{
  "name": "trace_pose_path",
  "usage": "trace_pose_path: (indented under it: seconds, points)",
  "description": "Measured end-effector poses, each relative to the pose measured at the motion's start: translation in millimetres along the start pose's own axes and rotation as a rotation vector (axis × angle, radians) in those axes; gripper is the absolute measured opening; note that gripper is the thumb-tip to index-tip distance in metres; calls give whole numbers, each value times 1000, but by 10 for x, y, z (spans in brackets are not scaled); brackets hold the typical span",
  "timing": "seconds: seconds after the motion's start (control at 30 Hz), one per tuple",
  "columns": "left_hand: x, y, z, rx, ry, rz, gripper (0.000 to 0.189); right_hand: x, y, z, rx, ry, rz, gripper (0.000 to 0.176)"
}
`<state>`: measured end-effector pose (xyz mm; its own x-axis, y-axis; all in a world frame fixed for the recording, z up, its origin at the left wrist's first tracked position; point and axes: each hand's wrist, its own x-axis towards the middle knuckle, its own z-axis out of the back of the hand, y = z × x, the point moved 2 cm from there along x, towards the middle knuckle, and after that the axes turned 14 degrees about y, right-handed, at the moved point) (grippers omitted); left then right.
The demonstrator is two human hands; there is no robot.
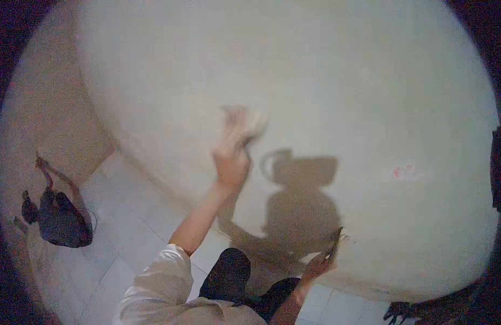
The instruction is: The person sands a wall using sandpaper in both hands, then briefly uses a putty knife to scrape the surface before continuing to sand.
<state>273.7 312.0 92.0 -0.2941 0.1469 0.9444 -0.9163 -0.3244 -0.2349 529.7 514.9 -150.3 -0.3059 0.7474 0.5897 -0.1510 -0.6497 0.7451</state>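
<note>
My left hand (pixel 232 165) is raised against the pale wall (pixel 369 108) and smeared by motion. Its fingers appear closed round a whitish piece (pixel 254 123), perhaps a cloth or pad, too blurred to name. Lower down, my right hand (pixel 319 265) is close to the wall's base. It grips a thin flat thing (pixel 341 238) with a pale end and a dark side, whose kind I cannot make out. My shadow (pixel 302 216) falls on the wall between the two hands.
A reddish mark (pixel 405 172) is on the wall at right. White floor tiles (pixel 120 216) meet the wall along a slanting edge. At left is a dark bag (pixel 66 219) with straps. Dark things stand at the far right (pixel 497 168) and lower right (pixel 402 311).
</note>
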Motion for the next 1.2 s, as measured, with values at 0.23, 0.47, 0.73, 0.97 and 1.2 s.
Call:
trace_pose_path:
  seconds: [0.23, 0.47, 0.73, 0.97, 1.2]
  points:
    - [-251, 10, -63, -58, 302, -125, 42, 105, 396, 93, -15, 58, 13, 33]
    - [-80, 1489, 800, 126, -91, 674, 32, 55, 350, 62, 93, 81, -16, 36]
    - [559, 1234, 721, -31, -394, 762, 37, 110, 872, 124, 125, 45, -56, 35]
    - [555, 361, 484, -30, 111, -95, 48, 27, 916, 59, 38, 9, -97, 30]
    - [186, 1363, 402, 11, -78, 279, 40, 144, 254, 110, 65, 91, -125, 30]
